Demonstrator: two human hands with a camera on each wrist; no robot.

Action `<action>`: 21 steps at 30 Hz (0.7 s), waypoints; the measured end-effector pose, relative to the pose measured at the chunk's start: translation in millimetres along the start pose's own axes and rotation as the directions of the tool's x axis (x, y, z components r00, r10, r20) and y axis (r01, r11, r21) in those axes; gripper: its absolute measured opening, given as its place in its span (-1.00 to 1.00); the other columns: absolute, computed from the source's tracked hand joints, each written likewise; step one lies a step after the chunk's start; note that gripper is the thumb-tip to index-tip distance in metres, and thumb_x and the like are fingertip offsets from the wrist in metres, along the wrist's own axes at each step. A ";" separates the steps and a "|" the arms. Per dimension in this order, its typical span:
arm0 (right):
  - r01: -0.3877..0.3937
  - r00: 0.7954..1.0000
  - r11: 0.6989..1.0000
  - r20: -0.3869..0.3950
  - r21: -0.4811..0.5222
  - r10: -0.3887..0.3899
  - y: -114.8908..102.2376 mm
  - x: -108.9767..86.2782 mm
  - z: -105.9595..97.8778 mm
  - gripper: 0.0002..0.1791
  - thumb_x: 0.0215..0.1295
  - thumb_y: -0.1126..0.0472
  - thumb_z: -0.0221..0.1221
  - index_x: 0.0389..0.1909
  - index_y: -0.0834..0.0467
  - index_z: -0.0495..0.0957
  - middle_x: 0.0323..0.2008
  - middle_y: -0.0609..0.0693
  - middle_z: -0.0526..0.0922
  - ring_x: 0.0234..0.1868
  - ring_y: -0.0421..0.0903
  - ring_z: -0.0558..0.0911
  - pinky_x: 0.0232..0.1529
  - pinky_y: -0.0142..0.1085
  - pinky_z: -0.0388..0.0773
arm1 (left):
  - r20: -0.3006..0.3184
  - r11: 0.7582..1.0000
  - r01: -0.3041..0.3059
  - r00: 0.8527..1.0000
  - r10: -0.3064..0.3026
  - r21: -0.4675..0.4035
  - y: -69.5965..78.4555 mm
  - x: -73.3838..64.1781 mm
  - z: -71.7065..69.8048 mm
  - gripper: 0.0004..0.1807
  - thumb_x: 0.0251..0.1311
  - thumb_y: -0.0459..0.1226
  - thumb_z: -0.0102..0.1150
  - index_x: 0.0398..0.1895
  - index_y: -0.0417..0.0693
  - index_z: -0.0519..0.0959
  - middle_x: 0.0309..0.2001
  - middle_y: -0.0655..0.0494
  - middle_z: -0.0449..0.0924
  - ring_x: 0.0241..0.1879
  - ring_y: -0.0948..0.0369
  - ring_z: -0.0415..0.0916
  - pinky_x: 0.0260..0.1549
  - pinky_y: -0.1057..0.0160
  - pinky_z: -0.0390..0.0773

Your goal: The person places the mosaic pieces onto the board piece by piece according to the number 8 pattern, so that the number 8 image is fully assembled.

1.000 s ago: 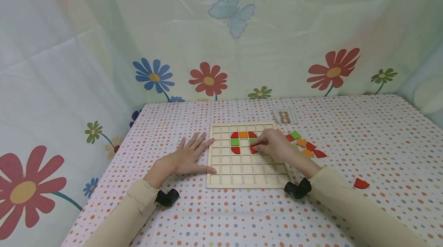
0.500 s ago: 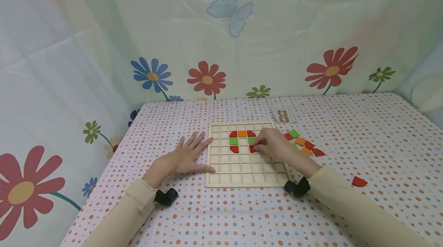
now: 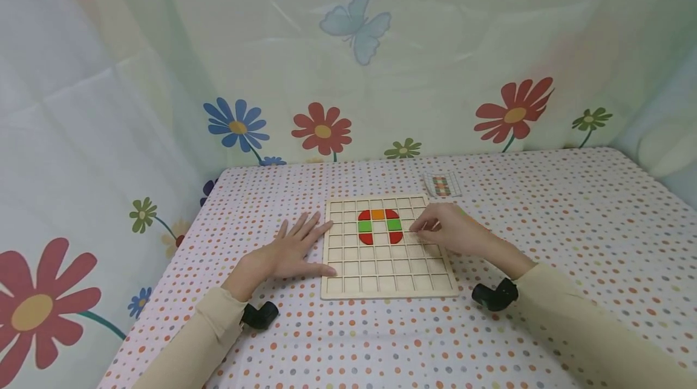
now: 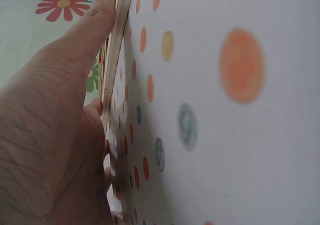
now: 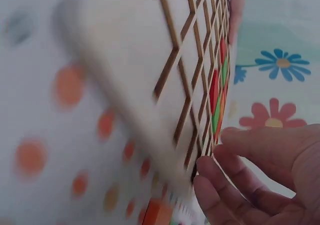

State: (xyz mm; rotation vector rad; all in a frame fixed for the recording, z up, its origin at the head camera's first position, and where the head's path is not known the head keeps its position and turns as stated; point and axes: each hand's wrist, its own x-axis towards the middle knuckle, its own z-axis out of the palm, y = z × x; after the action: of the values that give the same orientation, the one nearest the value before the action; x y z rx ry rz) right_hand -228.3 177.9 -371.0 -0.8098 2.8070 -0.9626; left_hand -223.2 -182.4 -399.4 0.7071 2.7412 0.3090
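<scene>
A wooden grid board (image 3: 369,268) lies flat on the table. In it, red rounded corner pieces, an orange square (image 3: 377,215) and two green squares (image 3: 365,226) form an arch. The red piece at its lower right (image 3: 395,237) lies in its cell. My left hand (image 3: 288,256) is spread at the board's left edge, thumb and index finger on the rim; the left wrist view shows the thumb against the board's edge (image 4: 116,50). Over the board's right side is my right hand (image 3: 454,230), fingers loosely bent and holding nothing in the right wrist view.
A small pattern card (image 3: 442,184) lies beyond the board's far right corner. The loose pieces are mostly hidden behind my right hand and sleeve; an orange one (image 5: 156,212) shows in the right wrist view. A dotted cloth (image 3: 348,340) covers the table.
My right hand has let go of the red piece, now in its cell, and has moved right, off the arch. The left hand keeps its place. The head view has shifted slightly.
</scene>
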 end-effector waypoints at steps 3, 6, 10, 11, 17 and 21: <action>-0.027 0.999 0.999 0.021 -0.024 0.028 10.6 -13.4 -11.0 -0.88 0.28 0.41 0.38 -0.19 0.24 0.80 -0.22 0.00 0.71 -0.22 -0.08 0.66 -0.21 -0.22 0.68 | 0.006 1.000 -0.001 1.000 0.001 0.007 0.1 -0.6 -0.9 0.18 0.21 0.49 0.09 0.74 0.22 -0.11 0.72 0.01 -0.36 0.68 -0.06 -0.48 0.53 -0.34 -0.40; -0.010 0.999 0.998 0.033 -0.059 0.012 21.2 -26.3 -19.8 -0.85 0.20 0.39 0.46 -0.21 0.20 0.80 -0.25 -0.04 0.70 -0.25 -0.11 0.62 -0.26 -0.26 0.64 | 0.014 1.000 0.006 1.000 -0.007 0.017 0.4 -1.1 -1.7 0.17 0.23 0.48 0.08 0.74 0.24 -0.12 0.72 0.01 -0.36 0.67 -0.06 -0.49 0.53 -0.34 -0.40; 0.004 0.998 0.996 0.067 -0.088 0.002 26.7 -36.9 -28.4 -0.80 0.14 0.35 0.52 -0.21 0.14 0.80 -0.24 -0.10 0.70 -0.26 -0.17 0.60 -0.26 -0.29 0.61 | 0.003 1.000 0.007 1.000 -0.007 0.017 0.9 -1.9 -2.4 0.16 0.24 0.48 0.08 0.74 0.23 -0.12 0.72 0.01 -0.35 0.68 -0.06 -0.47 0.53 -0.34 -0.39; 0.004 0.997 0.996 0.076 -0.093 0.003 26.8 -38.3 -29.7 -0.80 0.14 0.34 0.53 -0.21 0.13 0.80 -0.23 -0.11 0.70 -0.26 -0.18 0.60 -0.25 -0.29 0.61 | 0.001 1.000 0.006 1.000 -0.007 0.016 1.1 -2.2 -2.7 0.16 0.24 0.48 0.08 0.74 0.23 -0.13 0.72 0.01 -0.35 0.68 -0.06 -0.47 0.53 -0.34 -0.39; 0.018 0.995 0.991 0.095 -0.130 -0.005 26.0 -43.6 -30.2 -0.76 0.12 0.39 0.52 -0.17 0.16 0.79 -0.23 -0.13 0.71 -0.28 -0.22 0.59 -0.26 -0.30 0.60 | 0.003 1.000 0.002 1.000 -0.002 0.003 2.6 -2.8 -3.2 0.16 0.23 0.47 0.10 0.74 0.22 -0.11 0.72 0.00 -0.35 0.68 -0.06 -0.47 0.53 -0.35 -0.39; 0.001 0.997 0.993 0.078 -0.121 0.008 26.4 -44.9 -27.4 -0.75 0.12 0.41 0.51 -0.15 0.23 0.78 -0.22 -0.07 0.74 -0.29 -0.22 0.63 -0.29 -0.33 0.62 | 0.003 1.000 0.002 1.000 -0.002 0.005 4.5 -2.0 -3.1 0.16 0.23 0.47 0.11 0.74 0.22 -0.10 0.72 -0.01 -0.33 0.68 -0.07 -0.46 0.53 -0.35 -0.37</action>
State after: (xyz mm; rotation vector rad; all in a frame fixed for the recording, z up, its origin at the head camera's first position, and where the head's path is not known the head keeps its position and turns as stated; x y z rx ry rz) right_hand -208.0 233.2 -369.2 -0.8360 2.8201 -0.7488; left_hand -220.6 -180.0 -394.8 0.7055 2.7407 0.3006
